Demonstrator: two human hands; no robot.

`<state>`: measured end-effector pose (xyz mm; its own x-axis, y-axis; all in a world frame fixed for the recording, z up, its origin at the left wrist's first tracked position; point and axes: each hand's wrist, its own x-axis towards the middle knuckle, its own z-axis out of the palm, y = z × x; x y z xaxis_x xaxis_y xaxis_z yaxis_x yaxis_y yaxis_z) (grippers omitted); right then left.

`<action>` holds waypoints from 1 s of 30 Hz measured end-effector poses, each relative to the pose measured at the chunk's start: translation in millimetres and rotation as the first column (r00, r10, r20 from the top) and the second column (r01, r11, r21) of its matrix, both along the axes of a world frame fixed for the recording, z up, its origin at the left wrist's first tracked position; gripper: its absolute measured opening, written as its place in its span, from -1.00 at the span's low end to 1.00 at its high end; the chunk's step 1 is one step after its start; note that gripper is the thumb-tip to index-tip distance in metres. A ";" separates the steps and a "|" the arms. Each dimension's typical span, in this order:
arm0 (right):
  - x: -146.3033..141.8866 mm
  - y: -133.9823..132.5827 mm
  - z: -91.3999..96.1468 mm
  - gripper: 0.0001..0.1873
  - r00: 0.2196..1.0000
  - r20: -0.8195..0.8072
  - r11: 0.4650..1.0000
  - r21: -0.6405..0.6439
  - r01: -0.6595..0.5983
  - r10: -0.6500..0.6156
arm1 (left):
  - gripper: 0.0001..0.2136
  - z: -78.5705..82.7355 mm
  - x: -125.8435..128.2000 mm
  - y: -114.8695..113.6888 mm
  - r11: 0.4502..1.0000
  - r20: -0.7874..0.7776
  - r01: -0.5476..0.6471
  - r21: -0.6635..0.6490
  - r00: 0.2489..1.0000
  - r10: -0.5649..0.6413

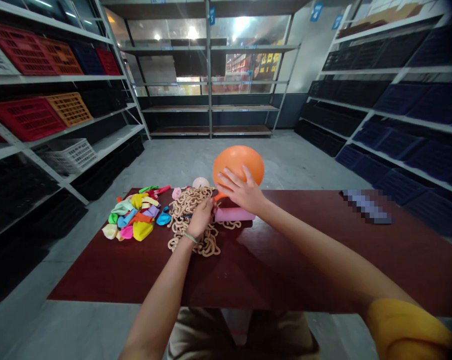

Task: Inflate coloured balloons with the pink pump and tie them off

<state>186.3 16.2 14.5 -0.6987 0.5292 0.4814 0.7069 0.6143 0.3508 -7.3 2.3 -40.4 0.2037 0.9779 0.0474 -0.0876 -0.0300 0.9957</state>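
While the left hand (202,219) pinches the narrow neck of a blown-up orange balloon (241,156) between thumb and fingers, the right hand (248,196) is spread open over the balloon's near side, its fingers apart and seeming to rest on the rubber. The balloon is tilted up to the right above the far edge of a dark red table (304,265). Just below its neck, beside the left hand, is a pink tube (235,214); whether the two are joined I cannot tell. Beneath the left hand, which wears a thin band (190,237) at the wrist, spreads a tangled heap of tan cord (209,246), with a pale round thing (201,182) behind it. Left of the cord lies a pile of limp balloons (132,220) in many colours, and a single blue balloon (164,217) sits between pile and cord. Well apart, near the table's far right, is a pixelated item (366,206), too obscured to name
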 end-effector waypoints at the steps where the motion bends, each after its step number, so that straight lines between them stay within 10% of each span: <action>1: 1.9 -0.8 0.1 -0.40 1.000 0.001 1.000 0.001 0.002 -0.002 | -0.66 1.4 -0.4 -1.0 0.998 0.043 0.040 -0.041 0.998 -0.038; 11: -6.3 -24.4 -0.9 -0.33 1.000 -0.009 0.999 0.041 -0.010 0.011 | -0.67 7.1 -9.5 -1.7 0.999 0.045 0.005 -0.047 0.999 -0.003; 23: -33.8 -65.6 -90.2 -0.76 0.984 -0.168 0.946 -0.305 -0.113 0.064 | -0.77 -4.3 -14.6 6.2 0.985 -0.080 -0.158 0.074 0.983 0.164; 30: -38.3 -67.5 -102.6 -0.78 0.973 -0.225 0.916 -0.379 -0.134 0.049 | -0.76 -7.7 -13.2 9.0 0.981 -0.110 -0.180 0.075 0.976 0.188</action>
